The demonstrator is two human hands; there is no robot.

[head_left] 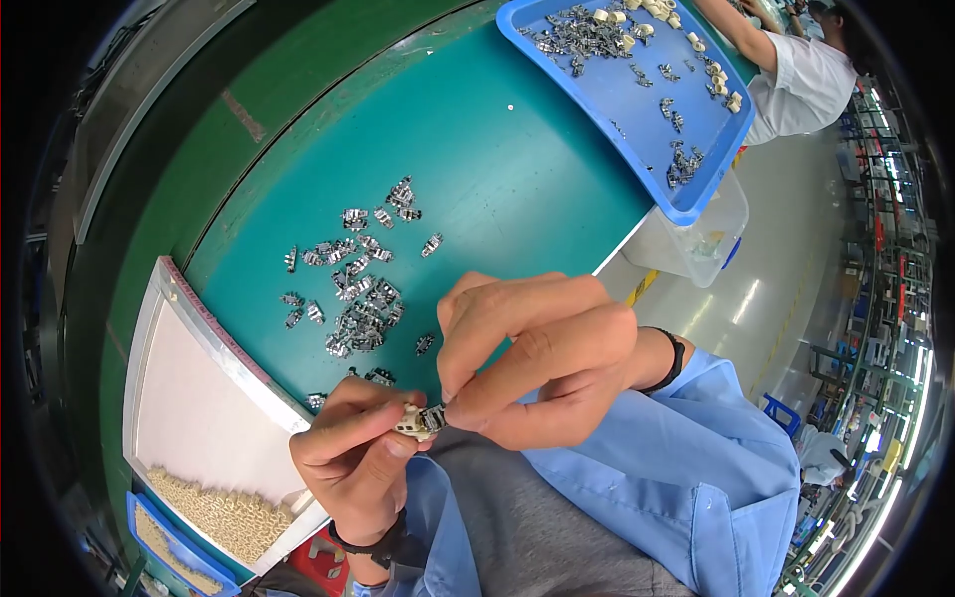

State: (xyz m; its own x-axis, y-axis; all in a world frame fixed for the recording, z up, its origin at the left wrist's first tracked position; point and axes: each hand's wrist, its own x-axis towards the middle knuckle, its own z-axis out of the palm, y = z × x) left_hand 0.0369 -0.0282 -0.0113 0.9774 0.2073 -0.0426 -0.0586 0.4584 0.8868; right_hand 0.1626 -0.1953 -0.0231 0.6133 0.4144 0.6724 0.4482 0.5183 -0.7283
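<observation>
Closest in, the left hand [353, 453] pinches a small cream plastic block [411, 421] between thumb and forefinger, held just above the lap so it sits steady at chest level. The right hand [532, 353] curls over it from the right, its fingertips closed narrowly on a tiny silver metal clip [435, 418] that touches the block's right end; both hands meet there, which looks like a grip meant to keep 2 very small parts aligned. The block is pale, squarish and partly hidden by the fingers; the clip is shiny, dark-grey and folded.

Left of the left hand lies a white tray [189, 388] with a heap of cream plastic pieces [214, 512] in its near corner, within easy reach. Just beyond the hands, a scatter of loose silver metal clips [358, 298] lies on the teal desk [517, 179]. Further off, beyond the right hand, a blue plastic tray [637, 109] holds more clips and cream pieces, and another person's arm [741, 35] reaches over it.
</observation>
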